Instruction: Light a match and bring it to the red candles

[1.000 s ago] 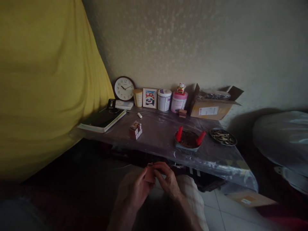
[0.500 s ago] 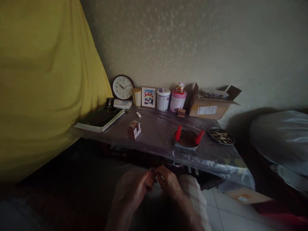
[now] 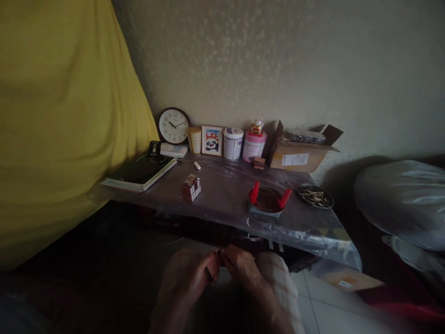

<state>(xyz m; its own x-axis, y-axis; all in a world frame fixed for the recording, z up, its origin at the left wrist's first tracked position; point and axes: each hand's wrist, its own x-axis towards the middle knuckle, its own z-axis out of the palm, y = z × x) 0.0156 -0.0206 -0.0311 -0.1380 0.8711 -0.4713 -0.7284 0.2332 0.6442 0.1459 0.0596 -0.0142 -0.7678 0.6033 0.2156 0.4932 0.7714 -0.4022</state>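
Note:
Low over my lap, my left hand (image 3: 201, 277) is closed around a small brown box (image 3: 209, 272), apparently a matchbox, with its dark edge showing. My right hand (image 3: 240, 265) is beside it, fingers bent and pinched together against the left fingertips. What the right fingers grip is hidden. On the table ahead stands a compact stack of matchboxes (image 3: 191, 188). A round dish (image 3: 267, 200) with brown contents and two upright red pieces sits to its right. Farther right, matchsticks lie on a round metal plate (image 3: 315, 195).
A plastic-covered table (image 3: 222, 195) spans the front. At its back stand a clock (image 3: 174, 126), yellow cup (image 3: 194, 140), framed panda picture (image 3: 212, 140), white tub (image 3: 232, 144), pink tub (image 3: 254, 148) and open carton (image 3: 295, 157). A large book (image 3: 142, 174) lies left, near a yellow curtain (image 3: 69, 116).
The box has turned in my left hand, its dark edge now facing me. My right hand has shifted slightly left and its fingers have curled in more. The view has swung slightly right.

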